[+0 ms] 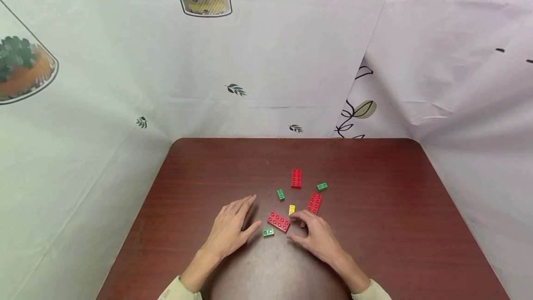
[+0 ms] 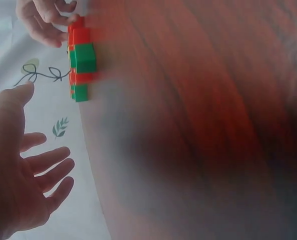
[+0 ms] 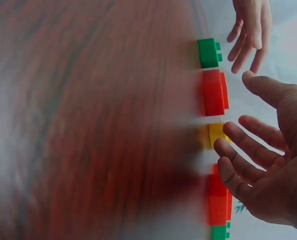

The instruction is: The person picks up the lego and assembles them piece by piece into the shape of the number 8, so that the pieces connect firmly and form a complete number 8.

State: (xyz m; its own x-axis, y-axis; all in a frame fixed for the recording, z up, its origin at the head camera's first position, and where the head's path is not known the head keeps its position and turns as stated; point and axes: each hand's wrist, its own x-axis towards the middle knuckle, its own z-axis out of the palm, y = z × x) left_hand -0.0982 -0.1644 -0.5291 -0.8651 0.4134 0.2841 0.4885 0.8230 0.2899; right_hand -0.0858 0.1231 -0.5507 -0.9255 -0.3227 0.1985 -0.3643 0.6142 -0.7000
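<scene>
My left hand (image 1: pixel 228 228) hovers over the table left of the bricks, its fingers straight and holding nothing. The nearest piece to its thumb is a small green brick (image 1: pixel 268 233). Just beyond that lies a red eight-stud brick (image 1: pixel 278 221), between the two hands. My right hand (image 1: pixel 315 236) is on the other side, fingers slightly bent and apart from the thumb, with nothing between them. Its index fingertip overlaps the near end of a small yellow brick (image 1: pixel 292 209) in the head view. A second red brick (image 1: pixel 314 203) lies just past the right hand's knuckles.
Farther back are a third red brick (image 1: pixel 296 178), a green brick (image 1: pixel 281 195) and another green brick (image 1: pixel 322 187). The dark red-brown table (image 1: pixel 200 170) has rounded far corners. A pale printed cloth (image 1: pixel 266 59) hangs behind it and at both sides.
</scene>
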